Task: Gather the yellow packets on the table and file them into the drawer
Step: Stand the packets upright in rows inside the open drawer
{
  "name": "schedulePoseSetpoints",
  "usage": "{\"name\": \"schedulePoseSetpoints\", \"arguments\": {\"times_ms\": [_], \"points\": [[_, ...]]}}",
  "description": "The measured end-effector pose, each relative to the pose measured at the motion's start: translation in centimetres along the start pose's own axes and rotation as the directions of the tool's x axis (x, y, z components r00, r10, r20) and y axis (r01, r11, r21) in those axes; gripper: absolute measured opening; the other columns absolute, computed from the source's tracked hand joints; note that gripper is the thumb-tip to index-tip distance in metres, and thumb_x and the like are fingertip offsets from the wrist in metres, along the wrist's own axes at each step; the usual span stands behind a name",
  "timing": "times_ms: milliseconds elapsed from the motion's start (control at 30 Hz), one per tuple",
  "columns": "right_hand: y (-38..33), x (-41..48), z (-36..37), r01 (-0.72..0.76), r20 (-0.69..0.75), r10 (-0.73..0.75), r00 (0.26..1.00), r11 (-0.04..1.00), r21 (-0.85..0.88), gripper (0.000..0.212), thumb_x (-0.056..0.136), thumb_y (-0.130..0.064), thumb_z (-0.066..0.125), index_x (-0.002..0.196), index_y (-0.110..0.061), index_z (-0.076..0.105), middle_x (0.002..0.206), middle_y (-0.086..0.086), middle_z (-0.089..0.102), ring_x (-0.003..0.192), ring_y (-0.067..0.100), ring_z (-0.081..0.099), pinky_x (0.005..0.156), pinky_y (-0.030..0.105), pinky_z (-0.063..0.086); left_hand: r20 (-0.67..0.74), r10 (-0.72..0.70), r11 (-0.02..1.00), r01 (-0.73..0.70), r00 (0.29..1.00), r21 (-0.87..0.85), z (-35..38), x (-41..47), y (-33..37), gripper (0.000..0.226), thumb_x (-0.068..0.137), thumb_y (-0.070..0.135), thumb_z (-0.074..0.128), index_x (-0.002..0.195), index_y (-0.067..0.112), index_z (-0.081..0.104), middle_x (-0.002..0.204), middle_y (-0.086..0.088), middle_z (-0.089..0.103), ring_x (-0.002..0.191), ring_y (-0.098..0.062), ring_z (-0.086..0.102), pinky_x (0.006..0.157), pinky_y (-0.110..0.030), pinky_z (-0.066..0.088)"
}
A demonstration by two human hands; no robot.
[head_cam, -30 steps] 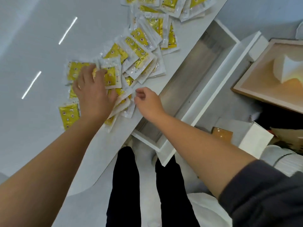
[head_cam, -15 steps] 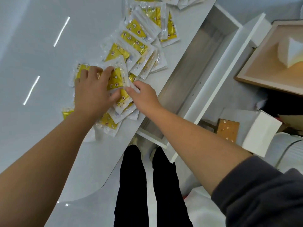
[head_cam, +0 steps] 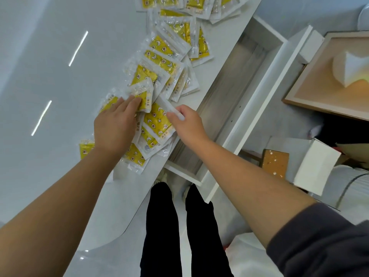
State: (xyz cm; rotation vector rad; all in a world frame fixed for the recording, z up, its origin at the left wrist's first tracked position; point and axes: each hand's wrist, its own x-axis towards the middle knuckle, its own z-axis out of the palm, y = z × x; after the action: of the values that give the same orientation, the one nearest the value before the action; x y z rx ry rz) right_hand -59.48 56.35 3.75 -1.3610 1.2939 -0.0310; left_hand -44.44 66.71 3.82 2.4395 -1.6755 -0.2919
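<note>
White table (head_cam: 50, 176) holds overlapping yellow packets (head_cam: 159, 62) beside the open drawer (head_cam: 229, 100); the left hand (head_cam: 114, 126) presses flat on the near pile, the right hand (head_cam: 188, 124) pinches the corner of one packet (head_cam: 157, 122). Packets at the edge could slip off, missing the drawer, if dragged

Bright, even light (glare streaks on table (head_cam: 50, 166))

One head-worn wide-angle view, shot from above the person's own arms, facing forward and steeply down. Left hand (head_cam: 114, 126) and right hand (head_cam: 187, 124) sit close to the lens near frame centre, on the yellow packets (head_cam: 157, 120). Table (head_cam: 40, 56) spreads left of and beyond the hands, drawer (head_cam: 259, 114) right of the right hand, legs (head_cam: 159, 226) below them.
</note>
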Motion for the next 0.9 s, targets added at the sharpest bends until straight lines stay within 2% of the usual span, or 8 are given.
{"name": "schedulePoseSetpoints", "arguments": {"times_ms": [100,233,333,400,500,633,800,900], "points": [[-0.2,0.5,0.0,0.0,0.069,0.003,0.998,0.999,-0.051,0.019,0.087,-0.024,0.067,0.1,-0.01,0.065,0.092,0.004,0.068,0.082,0.018,0.064,0.071,0.03,0.051,-0.055,0.013,1.0,-0.012,0.998,0.005,-0.2,-0.1,0.2,0.031,0.094,0.019,0.046,0.12,0.014,0.062,0.109,-0.008,0.071,0.092,-0.034,0.07,0.06,-0.038,0.053],[-0.5,0.9,-0.6,-0.042,0.16,0.051,0.986,0.997,-0.059,0.012,0.083,-0.017,0.071,0.091,-0.012,0.063,0.093,0.01,0.066,0.084,0.024,0.066,0.074,0.039,0.055,-0.067,-0.062,0.997,0.06,0.996,-0.044,-1.1,-0.1,0.5,0.031,0.088,0.007,0.058,0.118,0.015,0.063,0.081,-0.01,0.07,0.062,-0.033,0.064,0.049,-0.03,0.039],[-0.2,-0.1,-2.0,-0.148,0.234,0.127,0.964,0.986,0.074,0.022,0.085,-0.007,0.067,0.105,-0.013,0.06,0.106,0.009,0.066,0.091,0.022,0.065,0.076,0.037,0.057,-0.076,-0.156,0.977,0.142,0.985,-0.161,-2.2,0.2,0.8,0.03,0.095,0.015,0.053,0.125,0.016,0.06,0.077,-0.015,0.069,0.061,-0.037,0.063,0.056,-0.037,0.046],[0.3,-0.8,-3.2,-0.207,0.271,0.166,0.948,0.97,0.127,0.03,0.086,-0.002,0.065,0.115,-0.012,0.059,0.116,0.009,0.066,0.098,0.021,0.064,0.089,0.036,0.054,-0.111,-0.156,0.962,0.125,0.981,-0.244,-3.3,0.3,1.3,0.027,0.098,0.019,0.049,0.121,0.013,0.063,0.086,-0.012,0.073,0.067,-0.036,0.066,0.063,-0.037,0.049],[0.6,-1.9,-5.2,-0.279,0.332,0.19,0.924,0.928,0.248,0.029,0.091,-0.005,0.059,0.119,-0.011,0.059,0.122,0.01,0.065,0.111,0.026,0.063,0.101,0.042,0.047,-0.12,-0.248,0.879,0.171,0.961,-0.445,-5.9,0.7,3.4,0.024,0.097,0.017,0.049,0.112,0.012,0.067,0.096,0.002,0.072,0.081,-0.016,0.066,0.076,-0.017,0.046],[-0.2,-3.0,-8.3,-0.286,0.411,0.144,0.9,0.907,0.31,0.029,0.095,-0.015,0.054,0.124,-0.01,0.057,0.126,0.01,0.063,0.114,0.025,0.062,0.102,0.04,0.048,0.121,-0.421,0.65,0.392,0.899,-0.651,-7.4,2.0,6.2,0.02,0.096,0.023,0.051,0.103,0.02,0.069,0.094,0.011,0.065,0.082,0.002,0.059,0.075,-0.002,0.041],[-0.5,-3.3,-11.7,-0.329,0.509,0.143,0.849,0.897,0.296,0.029,0.094,-0.012,0.053,0.122,-0.009,0.058,0.117,0.008,0.067,0.103,0.021,0.067,0.089,0.033,0.056,0.41,-0.302,0.539,0.508,0.861,-0.672,-5.4,3.6,8.6,0.018,0.094,0.025,0.053,0.1,0.024,0.07,0.101,0.008,0.066,0.096,-0.011,0.062,0.082,-0.031,0.051],[0.5,-3.2,-13.6,-0.44,0.557,0.177,0.812,0.812,0.383,0.028,0.085,-0.014,0.058,0.112,-0.01,0.063,0.105,0.005,0.073,0.095,0.019,0.071,0.084,0.034,0.058,0.497,-0.165,0.487,0.509,0.852,-0.71,-4.4,3.8,9.4,0.028,0.095,0.017,0.051,0.119,0.023,0.065,0.117,0.004,0.065,0.107,-0.013,0.061,0.089,-0.035,0.052]]}}
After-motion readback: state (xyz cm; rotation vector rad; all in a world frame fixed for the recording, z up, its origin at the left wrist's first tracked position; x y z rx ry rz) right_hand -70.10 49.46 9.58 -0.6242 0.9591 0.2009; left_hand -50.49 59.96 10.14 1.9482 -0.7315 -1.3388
